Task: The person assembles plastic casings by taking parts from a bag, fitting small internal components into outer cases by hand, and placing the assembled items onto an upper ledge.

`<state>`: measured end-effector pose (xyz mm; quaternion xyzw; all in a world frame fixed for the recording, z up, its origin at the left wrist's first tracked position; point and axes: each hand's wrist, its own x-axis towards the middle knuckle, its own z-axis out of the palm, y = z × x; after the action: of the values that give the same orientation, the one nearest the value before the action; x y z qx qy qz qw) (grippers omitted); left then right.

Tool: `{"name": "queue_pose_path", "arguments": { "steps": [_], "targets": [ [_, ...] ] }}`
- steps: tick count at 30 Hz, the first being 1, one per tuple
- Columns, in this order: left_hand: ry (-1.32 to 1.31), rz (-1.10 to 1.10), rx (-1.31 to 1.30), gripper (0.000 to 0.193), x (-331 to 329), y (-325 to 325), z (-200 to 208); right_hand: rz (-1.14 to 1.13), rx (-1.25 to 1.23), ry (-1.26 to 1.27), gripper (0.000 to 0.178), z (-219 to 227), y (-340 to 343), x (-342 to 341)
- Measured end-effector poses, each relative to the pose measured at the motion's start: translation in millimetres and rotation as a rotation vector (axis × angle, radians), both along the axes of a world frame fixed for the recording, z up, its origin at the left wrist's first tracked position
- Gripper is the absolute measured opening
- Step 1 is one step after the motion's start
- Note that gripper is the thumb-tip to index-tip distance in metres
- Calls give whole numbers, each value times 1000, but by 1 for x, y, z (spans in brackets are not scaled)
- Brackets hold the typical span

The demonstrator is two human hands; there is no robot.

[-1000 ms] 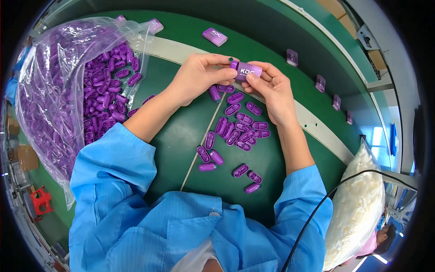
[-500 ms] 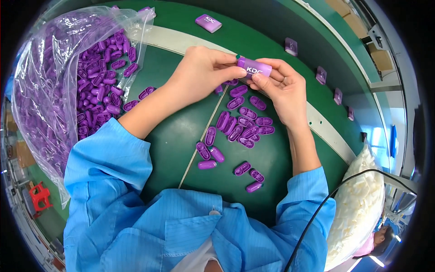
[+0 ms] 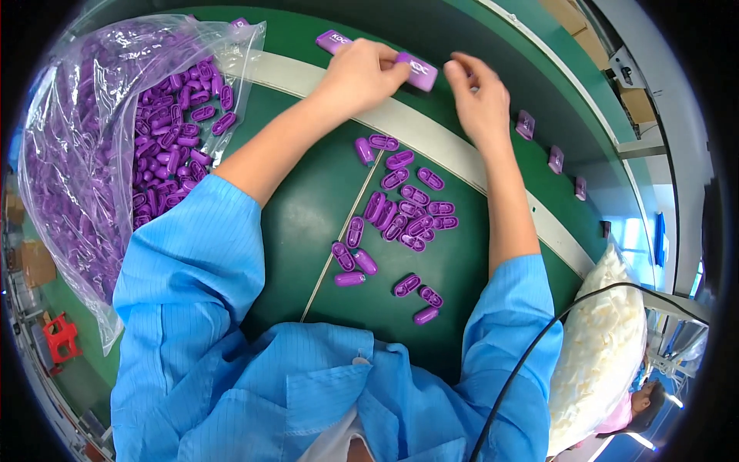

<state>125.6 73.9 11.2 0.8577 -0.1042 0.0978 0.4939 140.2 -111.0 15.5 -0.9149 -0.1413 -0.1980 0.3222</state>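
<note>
My left hand point(image 3: 362, 75) pinches a small purple rectangular plastic case point(image 3: 416, 71) with white lettering between thumb and fingers, above the green belt. To the right of that case, apart from it, is my right hand point(image 3: 481, 96), its thumb and curved fingers apart and nothing visible in them. Nearer me, loose purple oval caps point(image 3: 416, 195) lie scattered on the green tabletop point(image 3: 300, 231), several hollow side up. Another purple case point(image 3: 331, 40) rests on the belt, partly behind my left hand.
A clear plastic bag point(image 3: 77, 154) full of purple caps stands open at the left. On the curved green belt point(image 3: 292, 21), more purple cases point(image 3: 525, 125) stand toward the right. A bag of cream-coloured pieces point(image 3: 604, 354) is at the right, with a black cable point(image 3: 523, 369) across it.
Both hands have moved farther away over the belt. My right hand has let go of the purple case, which stays in my left hand. The view has shifted slightly.
</note>
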Motion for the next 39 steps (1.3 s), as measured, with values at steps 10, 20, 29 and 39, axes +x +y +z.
{"name": "queue_pose_path", "arguments": {
  "steps": [10, 20, 29, 39],
  "targets": [
    [-287, -143, 514, 24, -29, 10, 13, -139, -137, 95, 39, -3, -37, 10],
    [169, -186, 141, 19, -78, 8, 22, 290, 918, 829, 28, 8, -10, -80],
    [289, -287, -418, 33, -62, 1, 0, 291, 905, 720, 25, 4, 2, -79],
    [402, -346, -457, 33, -56, 12, 3, 314, 863, 721, 26, 8, 1, -84]
  ]
}}
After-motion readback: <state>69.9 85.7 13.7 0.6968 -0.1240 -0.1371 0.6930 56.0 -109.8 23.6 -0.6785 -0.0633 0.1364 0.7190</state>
